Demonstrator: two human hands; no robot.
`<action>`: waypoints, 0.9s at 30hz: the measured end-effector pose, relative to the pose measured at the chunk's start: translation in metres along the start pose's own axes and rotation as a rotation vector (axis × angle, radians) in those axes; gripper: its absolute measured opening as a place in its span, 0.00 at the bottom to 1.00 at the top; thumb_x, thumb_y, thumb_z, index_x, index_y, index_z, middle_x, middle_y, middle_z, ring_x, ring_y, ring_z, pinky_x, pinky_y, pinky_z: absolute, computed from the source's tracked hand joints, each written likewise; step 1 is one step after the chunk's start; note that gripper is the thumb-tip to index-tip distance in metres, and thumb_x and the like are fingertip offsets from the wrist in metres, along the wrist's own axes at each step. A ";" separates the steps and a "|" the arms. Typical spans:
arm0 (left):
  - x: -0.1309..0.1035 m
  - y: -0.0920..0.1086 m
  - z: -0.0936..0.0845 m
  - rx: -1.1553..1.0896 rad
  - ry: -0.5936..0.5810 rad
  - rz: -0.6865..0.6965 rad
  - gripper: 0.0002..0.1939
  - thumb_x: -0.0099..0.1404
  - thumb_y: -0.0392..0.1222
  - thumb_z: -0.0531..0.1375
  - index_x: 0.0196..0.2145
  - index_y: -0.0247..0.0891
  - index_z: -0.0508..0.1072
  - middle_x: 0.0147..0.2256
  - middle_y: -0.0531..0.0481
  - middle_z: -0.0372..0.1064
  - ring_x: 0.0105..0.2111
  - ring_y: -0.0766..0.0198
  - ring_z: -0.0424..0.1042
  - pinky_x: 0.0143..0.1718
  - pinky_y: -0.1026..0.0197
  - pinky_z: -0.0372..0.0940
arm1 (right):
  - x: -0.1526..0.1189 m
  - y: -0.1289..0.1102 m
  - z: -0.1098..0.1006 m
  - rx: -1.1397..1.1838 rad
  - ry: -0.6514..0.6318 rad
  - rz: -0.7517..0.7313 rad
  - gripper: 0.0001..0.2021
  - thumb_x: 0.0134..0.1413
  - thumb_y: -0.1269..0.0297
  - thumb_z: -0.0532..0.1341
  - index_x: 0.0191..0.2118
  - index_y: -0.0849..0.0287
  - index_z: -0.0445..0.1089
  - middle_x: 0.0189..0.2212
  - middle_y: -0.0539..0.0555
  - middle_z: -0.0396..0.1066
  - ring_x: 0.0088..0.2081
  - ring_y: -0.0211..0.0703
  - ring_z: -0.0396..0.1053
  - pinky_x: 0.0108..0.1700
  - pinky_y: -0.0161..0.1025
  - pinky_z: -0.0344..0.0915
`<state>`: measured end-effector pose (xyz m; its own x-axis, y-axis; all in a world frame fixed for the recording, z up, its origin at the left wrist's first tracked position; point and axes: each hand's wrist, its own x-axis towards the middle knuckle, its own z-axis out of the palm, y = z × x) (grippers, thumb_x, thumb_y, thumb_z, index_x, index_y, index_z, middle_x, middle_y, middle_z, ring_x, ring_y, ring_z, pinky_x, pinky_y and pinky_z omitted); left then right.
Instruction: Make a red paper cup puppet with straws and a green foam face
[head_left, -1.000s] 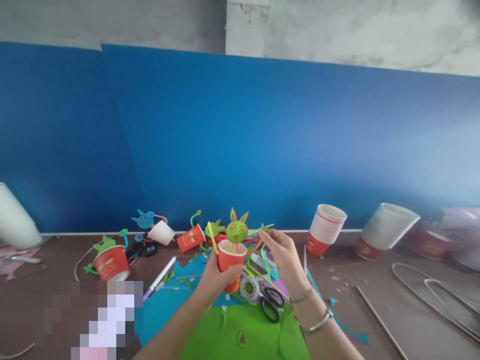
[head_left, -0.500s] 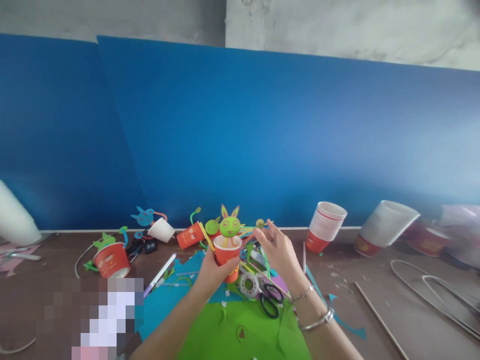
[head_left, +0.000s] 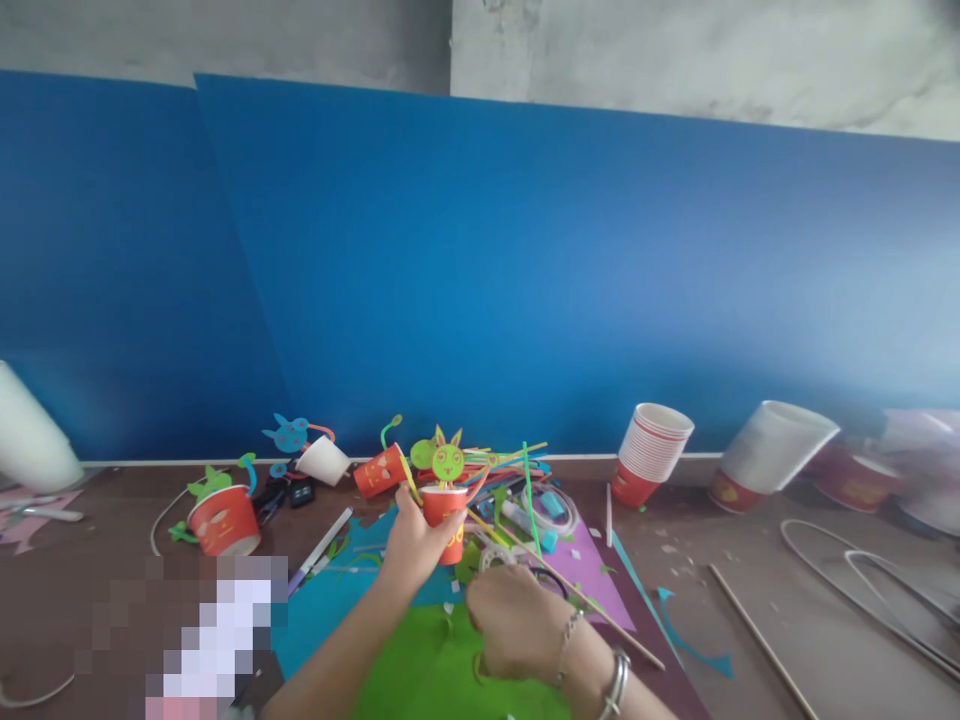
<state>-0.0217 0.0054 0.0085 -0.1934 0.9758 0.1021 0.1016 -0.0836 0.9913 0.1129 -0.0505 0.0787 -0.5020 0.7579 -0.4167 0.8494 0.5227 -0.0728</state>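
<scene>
My left hand (head_left: 420, 540) is wrapped round a red paper cup (head_left: 442, 508), held upright. A green paper rabbit head (head_left: 448, 462) with pink outlines stands above its rim. From the cup's sides stick a yellow straw (head_left: 411, 478) and an orange straw (head_left: 478, 482), the orange one with a small green piece at its tip. My right hand (head_left: 514, 615) is low over the green paper sheet (head_left: 420, 660), fingers curled down beside a small round paper cutout (head_left: 478, 664). Its fingertips are largely hidden, so what they hold, if anything, does not show. Black-handled scissors (head_left: 553, 578) are partly covered behind it.
Decorated cups lie at the left: a red one (head_left: 223, 520), a white one (head_left: 324, 461) and another red one (head_left: 380, 470). Stacked paper cups (head_left: 652, 450) stand at the right. Straws (head_left: 502, 462), a marker (head_left: 321, 550), a wooden stick (head_left: 757, 640) and paper scraps lie about.
My right hand has left the orange straw's tip and come down towards me over the green paper. The cup in my left hand has moved slightly left and turned a little.
</scene>
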 end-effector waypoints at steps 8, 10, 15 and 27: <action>0.001 -0.002 0.000 0.422 0.113 0.168 0.52 0.51 0.54 0.64 0.63 0.23 0.43 0.61 0.21 0.48 0.63 0.37 0.48 0.59 0.42 0.52 | 0.013 -0.024 0.010 -0.181 -0.095 -0.028 0.15 0.39 0.77 0.64 0.39 0.69 0.76 0.31 0.68 0.77 0.35 0.60 0.76 0.34 0.49 0.71; 0.002 -0.007 0.001 0.519 0.180 0.269 0.50 0.54 0.52 0.63 0.64 0.25 0.43 0.61 0.22 0.49 0.62 0.34 0.49 0.57 0.39 0.53 | 0.012 -0.023 0.010 -0.158 -0.074 -0.048 0.16 0.39 0.78 0.63 0.39 0.69 0.76 0.30 0.68 0.77 0.34 0.59 0.76 0.34 0.48 0.71; 0.000 -0.011 0.004 0.594 0.261 0.486 0.38 0.59 0.42 0.60 0.63 0.36 0.48 0.61 0.31 0.51 0.62 0.40 0.50 0.58 0.38 0.52 | 0.011 -0.022 0.011 -0.117 -0.056 -0.023 0.17 0.36 0.78 0.64 0.39 0.69 0.76 0.31 0.67 0.77 0.36 0.59 0.76 0.34 0.47 0.71; -0.009 0.003 0.002 0.469 0.126 0.648 0.20 0.63 0.35 0.53 0.53 0.38 0.62 0.50 0.39 0.64 0.55 0.50 0.60 0.55 0.46 0.57 | 0.006 -0.009 0.004 -0.025 -0.015 -0.022 0.13 0.36 0.76 0.64 0.34 0.66 0.77 0.29 0.64 0.77 0.33 0.55 0.76 0.33 0.42 0.70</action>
<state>-0.0181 -0.0032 0.0104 -0.0614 0.7299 0.6808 0.6244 -0.5040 0.5967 0.1025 -0.0525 0.0731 -0.5177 0.7405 -0.4285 0.8338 0.5489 -0.0590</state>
